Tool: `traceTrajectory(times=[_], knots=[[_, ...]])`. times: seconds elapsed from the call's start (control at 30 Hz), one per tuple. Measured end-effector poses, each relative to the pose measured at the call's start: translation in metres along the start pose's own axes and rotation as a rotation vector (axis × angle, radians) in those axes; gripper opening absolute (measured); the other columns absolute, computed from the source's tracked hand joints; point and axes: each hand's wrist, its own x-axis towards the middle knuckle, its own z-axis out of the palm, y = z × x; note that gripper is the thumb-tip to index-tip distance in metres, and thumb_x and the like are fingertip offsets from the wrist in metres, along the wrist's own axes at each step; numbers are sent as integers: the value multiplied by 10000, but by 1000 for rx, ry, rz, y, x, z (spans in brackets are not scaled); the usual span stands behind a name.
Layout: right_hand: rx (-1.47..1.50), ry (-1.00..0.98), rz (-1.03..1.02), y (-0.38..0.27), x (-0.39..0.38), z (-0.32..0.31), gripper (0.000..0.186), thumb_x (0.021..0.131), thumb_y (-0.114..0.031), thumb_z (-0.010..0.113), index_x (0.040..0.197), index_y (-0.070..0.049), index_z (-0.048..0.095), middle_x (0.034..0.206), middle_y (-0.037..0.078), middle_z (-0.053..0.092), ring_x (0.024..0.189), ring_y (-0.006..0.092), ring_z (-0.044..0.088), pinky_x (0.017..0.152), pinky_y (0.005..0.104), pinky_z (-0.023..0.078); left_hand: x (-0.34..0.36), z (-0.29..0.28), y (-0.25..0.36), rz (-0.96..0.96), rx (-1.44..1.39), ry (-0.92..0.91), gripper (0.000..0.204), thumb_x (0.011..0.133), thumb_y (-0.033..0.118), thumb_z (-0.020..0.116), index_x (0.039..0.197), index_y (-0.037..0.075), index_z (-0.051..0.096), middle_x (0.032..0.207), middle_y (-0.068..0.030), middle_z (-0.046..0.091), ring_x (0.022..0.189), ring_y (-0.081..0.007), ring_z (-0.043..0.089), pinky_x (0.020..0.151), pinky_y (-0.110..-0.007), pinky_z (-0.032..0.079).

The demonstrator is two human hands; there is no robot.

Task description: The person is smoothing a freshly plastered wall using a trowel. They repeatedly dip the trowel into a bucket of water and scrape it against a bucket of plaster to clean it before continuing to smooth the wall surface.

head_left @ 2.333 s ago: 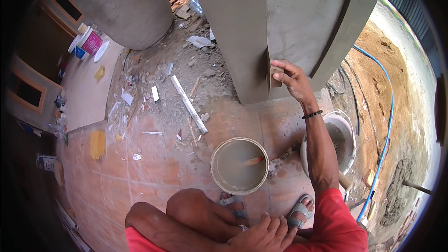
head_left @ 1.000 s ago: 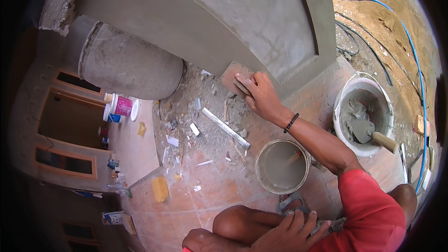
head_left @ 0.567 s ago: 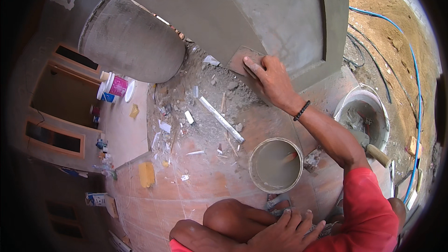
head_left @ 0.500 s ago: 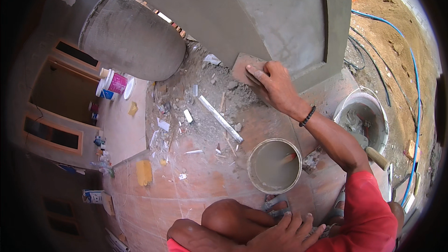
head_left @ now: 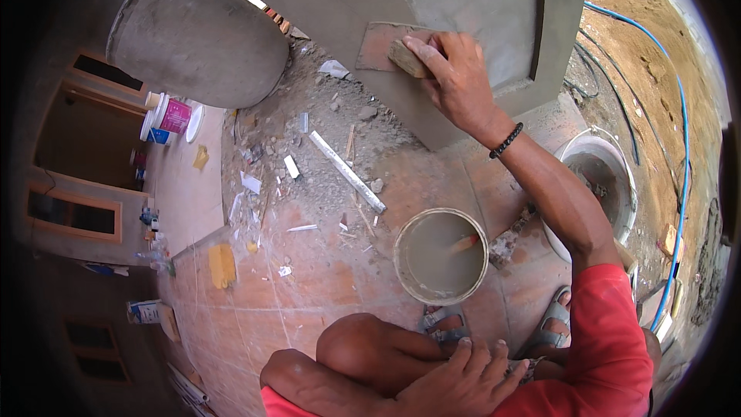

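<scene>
My right hand (head_left: 457,81) grips the block handle of a plastering float (head_left: 377,45). The float's flat reddish plate lies against the smooth grey plastered wall (head_left: 332,0), left of a recessed panel (head_left: 471,8). Down at my lap, my left hand (head_left: 463,382) rests with its fingers stretched out and holds nothing. In front of my knees stands a round bucket (head_left: 397,262) of murky grey water, with an orange-handled tool (head_left: 465,243) partly sunk in it. Behind my right forearm, a white bucket (head_left: 629,185) holds wet grey mortar, partly hidden by the arm.
Rubble, a white strip (head_left: 347,171) and scraps litter the floor below the wall. A curved grey plastered form (head_left: 201,38) stands at the far left. Along the right, a blue hose (head_left: 683,131) runs over sandy soil. A yellow sponge-like block (head_left: 221,266) lies on the tiles.
My right hand has moved the float up along the wall, away from its lower edge. My left hand stays on my lap. The whole view has shifted slightly.
</scene>
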Motion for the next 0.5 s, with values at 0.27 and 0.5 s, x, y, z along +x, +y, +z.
traceTrajectory(times=[0.27,0.5], knots=[[128,-421,214,-17,-145,1,454,847,-57,664,1299,-87,626,1115,122,579,1060,309,542,919,455,413,0,0,9,14,-29,1,471,985,254,454,1375,33,599,1242,-273,648,1090,-425,625,1000,-549,463],[501,-83,712,8,-122,-45,544,881,-91,726,1378,-3,525,1179,145,647,1116,302,627,978,437,488,4,3,16,23,35,96,453,991,250,465,1352,24,621,1164,-260,665,1063,-404,620,981,-543,467]])
